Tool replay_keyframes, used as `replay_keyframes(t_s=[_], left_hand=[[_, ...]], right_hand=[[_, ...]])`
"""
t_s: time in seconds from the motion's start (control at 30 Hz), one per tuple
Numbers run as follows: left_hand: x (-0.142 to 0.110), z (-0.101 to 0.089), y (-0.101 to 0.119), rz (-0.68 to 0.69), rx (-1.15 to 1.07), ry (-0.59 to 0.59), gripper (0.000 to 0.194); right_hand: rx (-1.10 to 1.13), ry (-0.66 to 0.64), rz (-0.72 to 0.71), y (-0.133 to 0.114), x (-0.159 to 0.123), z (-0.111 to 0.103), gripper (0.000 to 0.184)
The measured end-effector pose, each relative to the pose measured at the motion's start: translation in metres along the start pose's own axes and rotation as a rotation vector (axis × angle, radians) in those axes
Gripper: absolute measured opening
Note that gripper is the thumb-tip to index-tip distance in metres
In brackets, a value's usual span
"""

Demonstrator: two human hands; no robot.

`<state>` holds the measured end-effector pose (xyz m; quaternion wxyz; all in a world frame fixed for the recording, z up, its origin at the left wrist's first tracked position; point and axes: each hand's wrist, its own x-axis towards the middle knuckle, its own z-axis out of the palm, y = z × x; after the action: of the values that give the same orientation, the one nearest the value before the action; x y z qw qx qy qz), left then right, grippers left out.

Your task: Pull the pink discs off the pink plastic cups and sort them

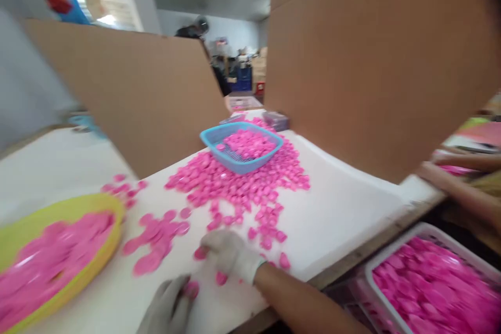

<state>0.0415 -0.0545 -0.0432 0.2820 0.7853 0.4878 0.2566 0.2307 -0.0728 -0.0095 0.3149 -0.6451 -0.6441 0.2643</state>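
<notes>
My left hand (166, 308), in a pale glove, is low at the table's front with a small round pink piece (191, 289) pinched at its fingertips. Just above and to the right, my right hand (229, 251), gloved too, has its fingers curled onto another pink piece (200, 253). A single pink piece (221, 277) shows below that hand. Flat pink discs (158, 235) lie loosely grouped left of my hands. Beyond them spreads a large heap of pink pieces (235, 188). Motion blur hides the finer shape of the pieces.
A blue basket (241, 168) holding pink pieces rests on the heap. At left is a yellow basin (113, 229) of pink discs; at lower right, a white crate (370, 276) of pink pieces. Cardboard panels (148, 99) flank the table. Another person's arms (462, 188) reach in at right.
</notes>
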Motion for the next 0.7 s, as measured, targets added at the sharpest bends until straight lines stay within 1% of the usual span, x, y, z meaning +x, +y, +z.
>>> replay_keyframes(t_s=[0.03, 0.1, 0.17, 0.23, 0.3, 0.37, 0.43, 0.5, 0.6, 0.7], left_hand=[[-0.010, -0.010, 0.002, -0.058, -0.043, -0.026, 0.031], [-0.023, -0.024, 0.009, -0.201, -0.168, -0.054, 0.039], [-0.027, -0.030, 0.015, -0.395, -0.364, -0.125, 0.042], [-0.028, -0.032, 0.018, -0.497, -0.593, -0.157, 0.037], [-0.029, -0.033, 0.020, -0.545, -0.745, -0.178, 0.031], [-0.029, -0.033, 0.021, -0.564, -0.809, -0.217, 0.028], [-0.027, -0.030, 0.021, -0.575, -0.812, -0.265, 0.025], [-0.023, -0.026, 0.019, -0.592, -0.796, -0.299, 0.025], [-0.017, -0.020, 0.014, -0.628, -0.777, -0.316, 0.028], [-0.013, -0.016, 0.010, -0.665, -0.820, -0.328, 0.033]], right_hand=[[0.046, 0.032, 0.013, 0.001, -0.003, 0.000, 0.012], [0.131, 0.010, 0.035, 0.003, -0.006, 0.001, 0.015], [0.208, -0.065, 0.063, 0.006, -0.007, 0.005, 0.017], [0.271, -0.156, 0.079, 0.005, -0.007, 0.009, 0.015], [0.310, -0.255, 0.123, 0.001, -0.007, 0.012, 0.013], [0.264, -0.343, 0.146, -0.006, -0.006, 0.014, 0.011], [0.169, -0.395, 0.130, -0.012, -0.005, 0.016, 0.012], [0.109, -0.418, 0.119, -0.016, -0.004, 0.019, 0.012], [0.116, -0.454, 0.162, -0.019, -0.003, 0.022, 0.012], [0.184, -0.527, 0.261, -0.018, -0.002, 0.026, 0.012]])
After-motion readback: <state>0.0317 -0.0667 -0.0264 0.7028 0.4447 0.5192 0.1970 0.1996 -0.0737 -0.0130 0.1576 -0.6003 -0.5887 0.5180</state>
